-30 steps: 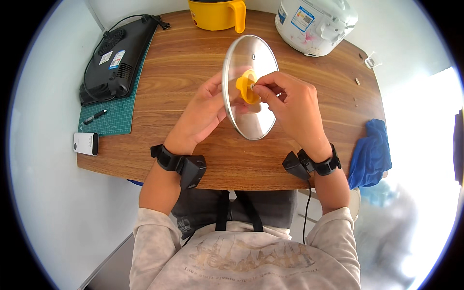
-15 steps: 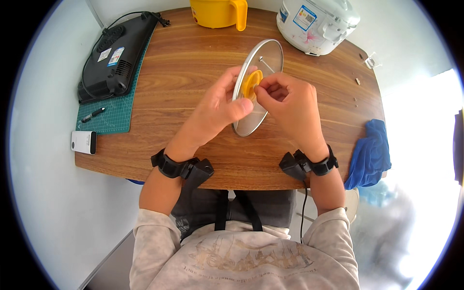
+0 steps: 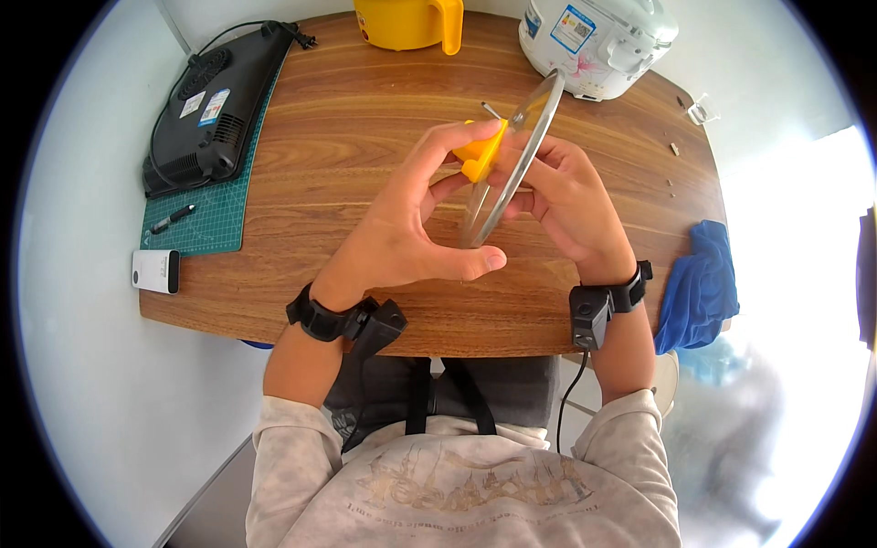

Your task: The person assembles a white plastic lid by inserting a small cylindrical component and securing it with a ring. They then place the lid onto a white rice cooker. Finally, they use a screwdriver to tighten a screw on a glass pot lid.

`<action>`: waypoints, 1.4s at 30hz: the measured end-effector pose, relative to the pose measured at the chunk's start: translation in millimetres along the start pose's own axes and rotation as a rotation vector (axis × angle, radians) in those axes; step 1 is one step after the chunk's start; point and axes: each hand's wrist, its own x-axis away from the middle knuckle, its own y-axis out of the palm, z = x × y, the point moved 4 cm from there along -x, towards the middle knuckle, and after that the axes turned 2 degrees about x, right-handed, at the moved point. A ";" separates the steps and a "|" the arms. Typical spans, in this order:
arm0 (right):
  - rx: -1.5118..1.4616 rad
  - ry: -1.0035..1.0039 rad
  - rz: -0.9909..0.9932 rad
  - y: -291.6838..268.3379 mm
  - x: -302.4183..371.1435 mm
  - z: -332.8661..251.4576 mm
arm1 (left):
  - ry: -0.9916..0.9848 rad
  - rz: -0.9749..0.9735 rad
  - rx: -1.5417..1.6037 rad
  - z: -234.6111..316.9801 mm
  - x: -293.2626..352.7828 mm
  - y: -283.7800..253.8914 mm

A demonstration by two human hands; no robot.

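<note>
Between my hands a round glass lid point(image 3: 482, 208) with a metal rim stands nearly on edge, above the table. Its yellow knob point(image 3: 490, 157) faces left. My left hand point(image 3: 402, 215) has its forefinger on top of the knob and other fingers behind it, while the thumb stretches out near the rim's lower end. On the lid's right side, my right hand point(image 3: 577, 196) reaches behind the rim, fingers bent toward the middle of the glass; the rim partly hides their tips. A thin metal piece point(image 3: 491, 110) shows just beyond the knob, its kind unclear. Black straps with small devices circle both wrists.
At the back stand a yellow pot with a handle point(image 3: 402, 26) and a white rice cooker point(image 3: 598, 46). On the left, a black appliance point(image 3: 219, 119) lies on a green cutting mat point(image 3: 215, 228), near a pen point(image 3: 174, 218) and a power bank point(image 3: 155, 271). A blue cloth point(image 3: 703, 288) hangs at the right edge.
The lid has turned, so its knob side faces left toward my left hand. My right hand has gone from pinching at the knob's middle to the lid's other side. My left thumb has left the glass.
</note>
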 end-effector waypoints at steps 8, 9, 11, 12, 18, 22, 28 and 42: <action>0.018 -0.036 0.002 1.8 -2.1 3.2 | -0.011 0.022 0.032 -0.4 0.8 -0.9; -0.028 -0.032 -0.011 1.1 -3.1 4.6 | -0.005 0.029 0.018 -0.3 0.2 -0.4; -0.121 -0.024 -0.039 -0.4 -5.5 8.9 | 0.042 0.028 -0.079 2.3 -0.4 1.2; -0.139 -0.021 -0.043 0.5 -4.4 8.4 | 0.066 0.027 -0.127 3.5 -0.4 1.6; -0.219 0.017 -0.095 -11.3 -10.4 21.5 | 0.131 -0.020 -0.311 8.3 -2.0 3.9; -0.283 0.004 -0.128 -13.7 -10.0 22.6 | 0.129 -0.038 -0.333 8.7 -0.8 5.6; -0.101 -0.104 0.094 1.0 -5.1 14.0 | 0.037 0.033 -0.102 3.7 0.6 4.5; 0.599 -0.504 0.315 2.8 4.5 -8.4 | -0.078 0.055 0.238 2.7 -2.8 0.4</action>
